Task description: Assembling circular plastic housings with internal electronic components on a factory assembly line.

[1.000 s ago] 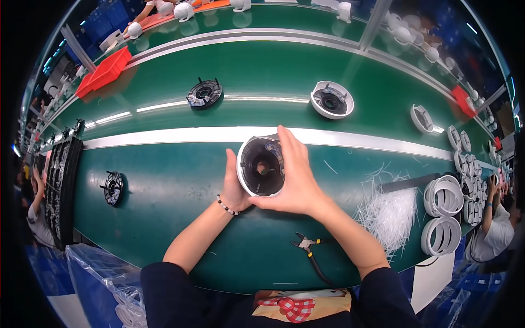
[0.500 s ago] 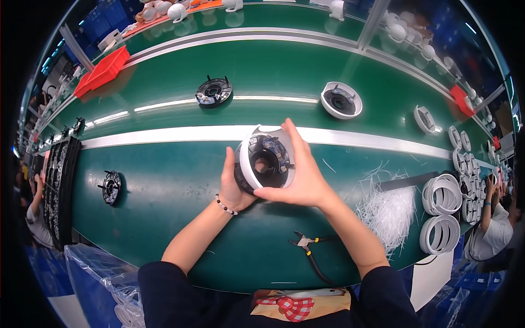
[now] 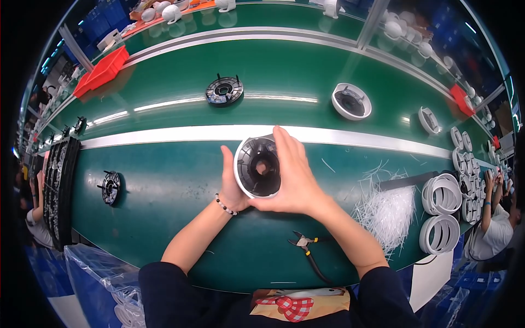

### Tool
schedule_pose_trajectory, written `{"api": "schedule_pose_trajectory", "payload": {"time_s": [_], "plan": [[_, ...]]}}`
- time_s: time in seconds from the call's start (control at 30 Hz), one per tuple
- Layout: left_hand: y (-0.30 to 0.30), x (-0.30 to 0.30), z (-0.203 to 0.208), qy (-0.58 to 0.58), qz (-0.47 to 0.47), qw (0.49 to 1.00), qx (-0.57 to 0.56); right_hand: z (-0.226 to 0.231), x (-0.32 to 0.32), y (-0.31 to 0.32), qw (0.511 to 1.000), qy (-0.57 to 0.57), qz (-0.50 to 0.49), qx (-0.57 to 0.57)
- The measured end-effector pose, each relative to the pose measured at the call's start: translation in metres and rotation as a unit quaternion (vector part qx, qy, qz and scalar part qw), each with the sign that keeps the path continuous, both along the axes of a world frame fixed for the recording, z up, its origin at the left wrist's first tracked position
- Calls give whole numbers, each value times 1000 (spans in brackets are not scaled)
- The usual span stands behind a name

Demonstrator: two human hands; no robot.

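As left grip (image 3: 234, 185) faces right grip (image 3: 295, 177), the housing (image 3: 250, 170) lies between.

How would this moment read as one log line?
left hand: holding round housing | right hand: holding its right side | pliers: on green bench

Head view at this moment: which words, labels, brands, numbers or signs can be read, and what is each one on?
None can be read in this view.
Round black-and-white part between the left hand and right hand: no legible marking.
Pliers: no legible marking.
Red checked bow print on the clothing: picture only, no readable letters.
Far background: too small and blurred to tell.
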State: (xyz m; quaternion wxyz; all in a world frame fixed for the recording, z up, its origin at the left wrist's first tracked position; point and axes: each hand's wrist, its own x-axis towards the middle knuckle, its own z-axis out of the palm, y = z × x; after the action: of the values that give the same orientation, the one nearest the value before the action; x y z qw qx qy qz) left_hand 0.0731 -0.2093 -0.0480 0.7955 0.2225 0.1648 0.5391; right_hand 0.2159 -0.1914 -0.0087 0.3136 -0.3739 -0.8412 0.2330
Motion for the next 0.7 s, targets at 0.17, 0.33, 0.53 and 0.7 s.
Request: {"api": "schedule_pose_trajectory", "payload": {"time_s": [0.17,0.33,0.53,0.7], "plan": [[7,-6,-5,-41,-47,998,-11,24,11,8,993,-70,79,-44],[8,29,27,28,23,999,-4,-23,13,9,986,108,-23,126],[46,-2,24,128,157,964,-173,-47,31,20,995,62,-12,75],[150,-143,-33,214,219,948,-92,12,176,13,960,14,-186,211]]}}
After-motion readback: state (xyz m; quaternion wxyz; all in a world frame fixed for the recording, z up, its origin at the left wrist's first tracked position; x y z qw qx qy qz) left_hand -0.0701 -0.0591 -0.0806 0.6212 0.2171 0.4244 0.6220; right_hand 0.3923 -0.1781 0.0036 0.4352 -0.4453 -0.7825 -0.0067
